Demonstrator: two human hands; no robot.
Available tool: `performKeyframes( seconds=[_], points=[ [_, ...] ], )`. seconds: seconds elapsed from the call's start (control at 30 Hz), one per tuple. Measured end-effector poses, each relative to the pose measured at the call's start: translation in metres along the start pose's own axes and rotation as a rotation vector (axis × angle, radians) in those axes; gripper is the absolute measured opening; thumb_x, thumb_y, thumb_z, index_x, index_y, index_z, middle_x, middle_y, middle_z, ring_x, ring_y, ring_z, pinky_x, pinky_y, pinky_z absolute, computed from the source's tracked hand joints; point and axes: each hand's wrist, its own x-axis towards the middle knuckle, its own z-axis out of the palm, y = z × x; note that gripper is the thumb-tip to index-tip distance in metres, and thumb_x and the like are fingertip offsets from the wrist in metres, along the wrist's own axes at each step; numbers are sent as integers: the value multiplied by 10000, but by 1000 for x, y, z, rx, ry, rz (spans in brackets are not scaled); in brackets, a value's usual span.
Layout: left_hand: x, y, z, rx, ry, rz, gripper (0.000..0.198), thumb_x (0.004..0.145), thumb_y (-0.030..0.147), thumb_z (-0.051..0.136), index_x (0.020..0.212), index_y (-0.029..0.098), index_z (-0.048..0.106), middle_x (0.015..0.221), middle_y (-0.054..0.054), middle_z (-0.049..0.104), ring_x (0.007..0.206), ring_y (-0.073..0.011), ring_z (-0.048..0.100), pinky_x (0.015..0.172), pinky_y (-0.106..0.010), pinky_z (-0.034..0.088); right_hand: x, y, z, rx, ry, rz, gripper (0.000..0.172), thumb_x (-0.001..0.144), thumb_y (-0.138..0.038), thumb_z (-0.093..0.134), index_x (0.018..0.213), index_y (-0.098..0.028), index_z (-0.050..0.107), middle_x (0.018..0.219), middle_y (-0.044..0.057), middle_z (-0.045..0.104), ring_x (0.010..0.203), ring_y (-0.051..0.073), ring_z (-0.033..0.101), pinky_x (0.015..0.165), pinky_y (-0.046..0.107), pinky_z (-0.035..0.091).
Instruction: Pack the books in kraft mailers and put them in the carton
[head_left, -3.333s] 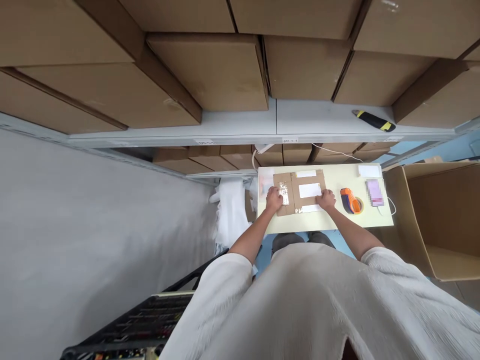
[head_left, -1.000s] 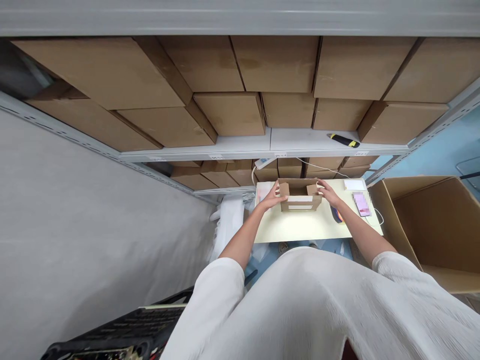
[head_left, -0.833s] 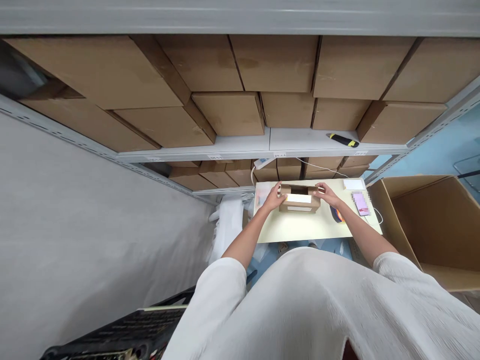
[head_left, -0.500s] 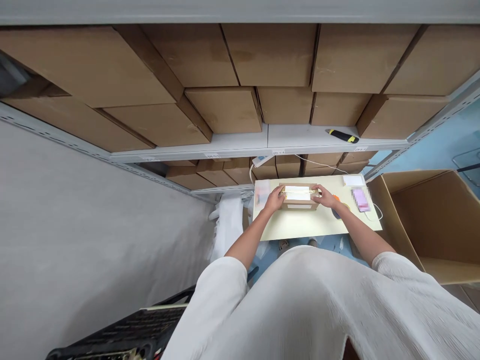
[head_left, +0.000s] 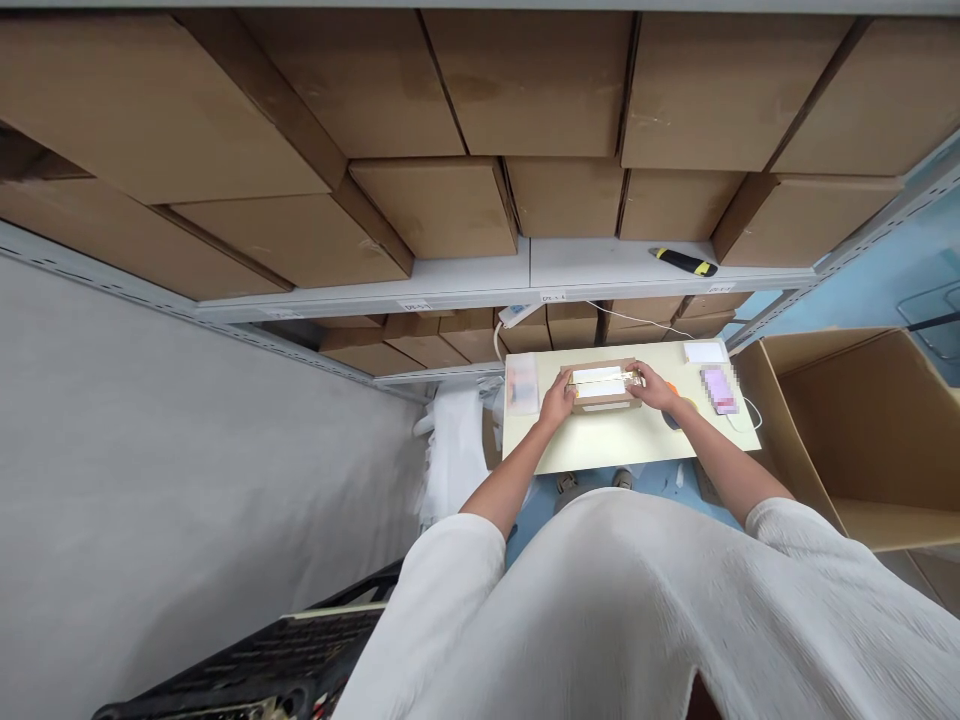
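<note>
A small brown cardboard box (head_left: 601, 388) with white labels on its closed top flaps stands on the pale yellow table (head_left: 622, 445). My left hand (head_left: 556, 402) presses against the box's left end, fingers curled on it. My right hand (head_left: 655, 388) holds the box's right end, fingers bent over the top edge. An orange tape dispenser (head_left: 679, 404) lies just right of my right hand, partly hidden by my wrist.
A pink phone (head_left: 718, 389) and a white card (head_left: 705, 352) lie on the table's right part, a clear packet (head_left: 522, 383) on its left. A large open carton (head_left: 855, 430) stands right. A yellow-black knife (head_left: 683, 262) rests on the shelf among stacked cartons. A black crate (head_left: 247, 660) is lower left.
The flat cardboard blank became an upright box. Within the last second its top flaps went from open to folded shut, and both hands moved in onto the box's ends.
</note>
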Motion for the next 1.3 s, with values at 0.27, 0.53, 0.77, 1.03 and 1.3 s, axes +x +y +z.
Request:
performKeyframes(
  seconds=[0.27,0.53,0.77,1.03,1.3],
  points=[
    [-5,-5,15,4,-4,-16,663,1048,388,668,1689,277,540,1810,-94,454,1743,-345,287,1413,-539,299,-5,7,-3,-29,-2,-45,527,808,-369,741,1329,-310,693,1518,77,648,1475,339,559,1321,534,400],
    [-2,-7,9,93,-38,-49,698,1043,361,644,1714,233,500,1833,-144,399,1739,-375,287,1399,-571,306,-8,29,15,26,-28,70,586,804,-345,749,1386,-306,689,1545,91,649,1478,333,571,1341,551,387],
    [-9,9,18,278,-37,136,611,1037,382,649,1627,234,592,1902,-158,201,1768,-451,111,1412,-700,73,-6,35,15,63,-24,92,588,828,-400,797,1407,-327,728,1639,74,595,1613,333,451,1400,541,295],
    [-11,26,52,437,-223,279,552,1054,357,652,1601,289,631,1786,-129,477,1717,-418,300,1428,-654,90,-22,48,19,-82,65,10,574,947,-431,685,1502,-284,674,1597,126,618,1511,340,549,1341,536,404],
    [-13,33,52,877,-226,310,562,1116,317,497,1671,254,556,1793,-153,461,1683,-378,382,1395,-616,275,-78,100,-25,-505,266,282,392,1030,-367,564,1360,-181,666,1370,202,710,1276,365,665,1100,496,549]
  ],
)
